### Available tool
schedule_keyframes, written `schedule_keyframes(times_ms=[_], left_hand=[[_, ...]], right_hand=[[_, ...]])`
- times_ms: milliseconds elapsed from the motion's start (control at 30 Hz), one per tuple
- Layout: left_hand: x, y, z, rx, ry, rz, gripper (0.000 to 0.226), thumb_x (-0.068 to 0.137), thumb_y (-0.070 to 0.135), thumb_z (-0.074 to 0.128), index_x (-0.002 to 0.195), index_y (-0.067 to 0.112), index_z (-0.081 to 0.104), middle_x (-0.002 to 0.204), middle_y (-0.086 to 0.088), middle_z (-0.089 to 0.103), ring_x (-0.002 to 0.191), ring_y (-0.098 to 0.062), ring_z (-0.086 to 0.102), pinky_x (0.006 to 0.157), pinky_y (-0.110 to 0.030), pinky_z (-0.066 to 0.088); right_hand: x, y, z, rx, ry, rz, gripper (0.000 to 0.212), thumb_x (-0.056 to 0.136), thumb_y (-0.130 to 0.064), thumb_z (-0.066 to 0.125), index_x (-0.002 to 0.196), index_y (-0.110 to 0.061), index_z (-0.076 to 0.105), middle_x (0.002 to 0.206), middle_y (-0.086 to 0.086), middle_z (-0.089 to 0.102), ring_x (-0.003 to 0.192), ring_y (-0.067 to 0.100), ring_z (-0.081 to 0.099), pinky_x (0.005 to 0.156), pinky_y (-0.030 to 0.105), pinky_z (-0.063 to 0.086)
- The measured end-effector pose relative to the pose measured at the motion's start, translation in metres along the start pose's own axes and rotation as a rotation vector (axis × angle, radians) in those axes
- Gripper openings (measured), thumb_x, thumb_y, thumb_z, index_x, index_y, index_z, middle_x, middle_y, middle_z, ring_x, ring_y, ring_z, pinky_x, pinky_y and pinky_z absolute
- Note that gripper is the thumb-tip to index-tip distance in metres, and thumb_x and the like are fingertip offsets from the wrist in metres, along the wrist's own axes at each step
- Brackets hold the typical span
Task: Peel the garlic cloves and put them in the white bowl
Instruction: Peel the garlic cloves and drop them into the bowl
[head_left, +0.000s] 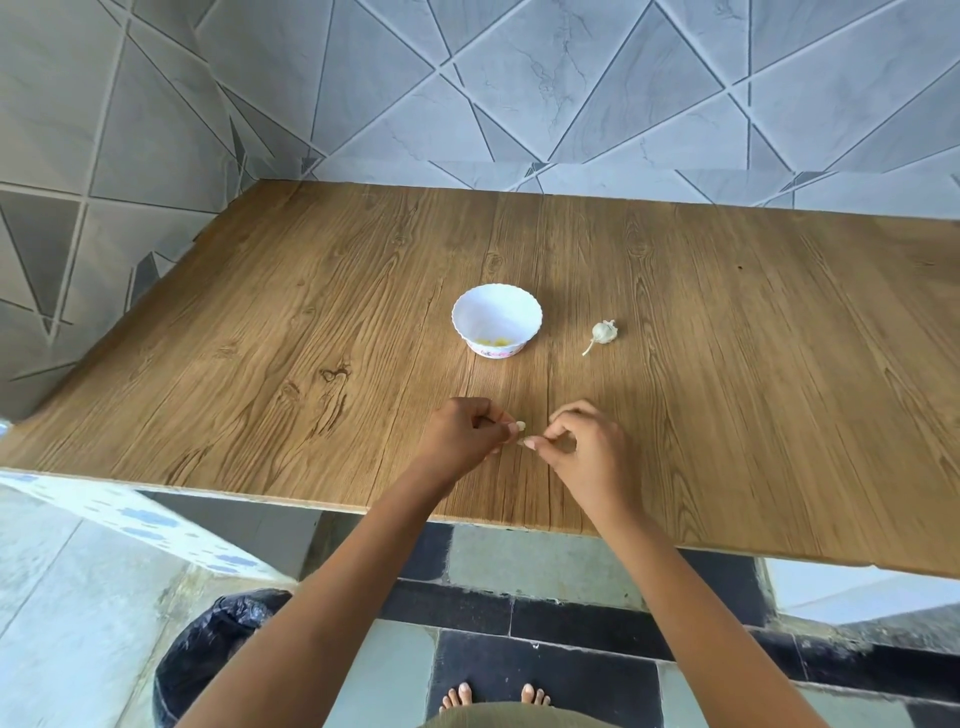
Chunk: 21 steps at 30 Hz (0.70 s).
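Head view. A wood-grain counter (727, 364) ran up to a grey tiled wall (519, 93) at its far and left edges.

The bowl (496, 317) stood upright about midway between the near and far edges, near the counter's middle. It was white with a scalloped rim and a printed band at the foot. Small yellowish pieces (493, 341) lay in its bottom; their nature could not be confirmed.

A garlic bulb (603, 332), partly broken down with its stalk pointing towards the near edge, lay on the counter to the right of the bowl, near it but apart.

Both hands were over the counter between the bowl and the near edge. The left hand (462, 434) had its fingers curled, with thumb and forefinger pinching a pale clove (521, 428). The right hand (587, 441) was also curled, thumb and forefinger pressed together at the clove's lower end. Whether they gripped loose skin or the clove itself could not be told. The clove was held between the two hands, not in the bowl.

Below the near edge, a bin (218, 654) lined with a black bag stood on the floor at lower left. Bare feet (493, 695) rested on dark and pale floor tiles.
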<state>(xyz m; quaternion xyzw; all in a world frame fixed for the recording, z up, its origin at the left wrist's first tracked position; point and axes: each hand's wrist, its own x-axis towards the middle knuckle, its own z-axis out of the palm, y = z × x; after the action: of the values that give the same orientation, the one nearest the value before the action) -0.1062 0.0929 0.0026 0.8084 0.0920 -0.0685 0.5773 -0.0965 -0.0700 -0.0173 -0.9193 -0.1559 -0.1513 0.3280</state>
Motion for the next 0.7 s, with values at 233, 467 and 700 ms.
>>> schedule_keyframes(times_ms=[233, 467, 700], left_hand=[[-0.001, 0.003, -0.001, -0.004, -0.027, -0.012, 0.008, 0.088, 0.014, 0.064, 0.083, 0.009, 0.067, 0.071, -0.008, 0.064, 0.060, -0.012, 0.054, 0.057, -0.021, 0.043], [-0.002, 0.008, 0.000, 0.045, -0.125, -0.012, 0.015, 0.093, 0.014, 0.059, 0.083, 0.004, 0.065, 0.065, 0.001, 0.061, 0.059, -0.009, 0.053, 0.057, -0.020, 0.043], [-0.003, 0.011, 0.000, -0.121, -0.208, -0.041, 0.018, 0.094, 0.013, 0.057, 0.076, 0.010, 0.061, 0.070, -0.003, 0.059, 0.061, -0.007, 0.053, 0.056, -0.014, 0.044]], right_hand=[[-0.004, 0.002, 0.001, 0.301, -0.101, 0.004, 0.020, 0.081, -0.001, 0.068, 0.099, -0.011, 0.070, 0.087, -0.006, 0.066, 0.072, 0.007, 0.061, 0.061, 0.009, 0.047], [-0.002, 0.002, 0.004, 0.278, -0.028, -0.080, 0.009, 0.079, -0.008, 0.073, 0.088, -0.008, 0.073, 0.079, -0.003, 0.070, 0.061, -0.002, 0.057, 0.056, 0.013, 0.048], [-0.004, 0.002, 0.000, 0.317, -0.032, -0.088, 0.008, 0.087, -0.006, 0.062, 0.088, -0.007, 0.069, 0.077, -0.005, 0.067, 0.063, 0.006, 0.061, 0.056, 0.021, 0.050]])
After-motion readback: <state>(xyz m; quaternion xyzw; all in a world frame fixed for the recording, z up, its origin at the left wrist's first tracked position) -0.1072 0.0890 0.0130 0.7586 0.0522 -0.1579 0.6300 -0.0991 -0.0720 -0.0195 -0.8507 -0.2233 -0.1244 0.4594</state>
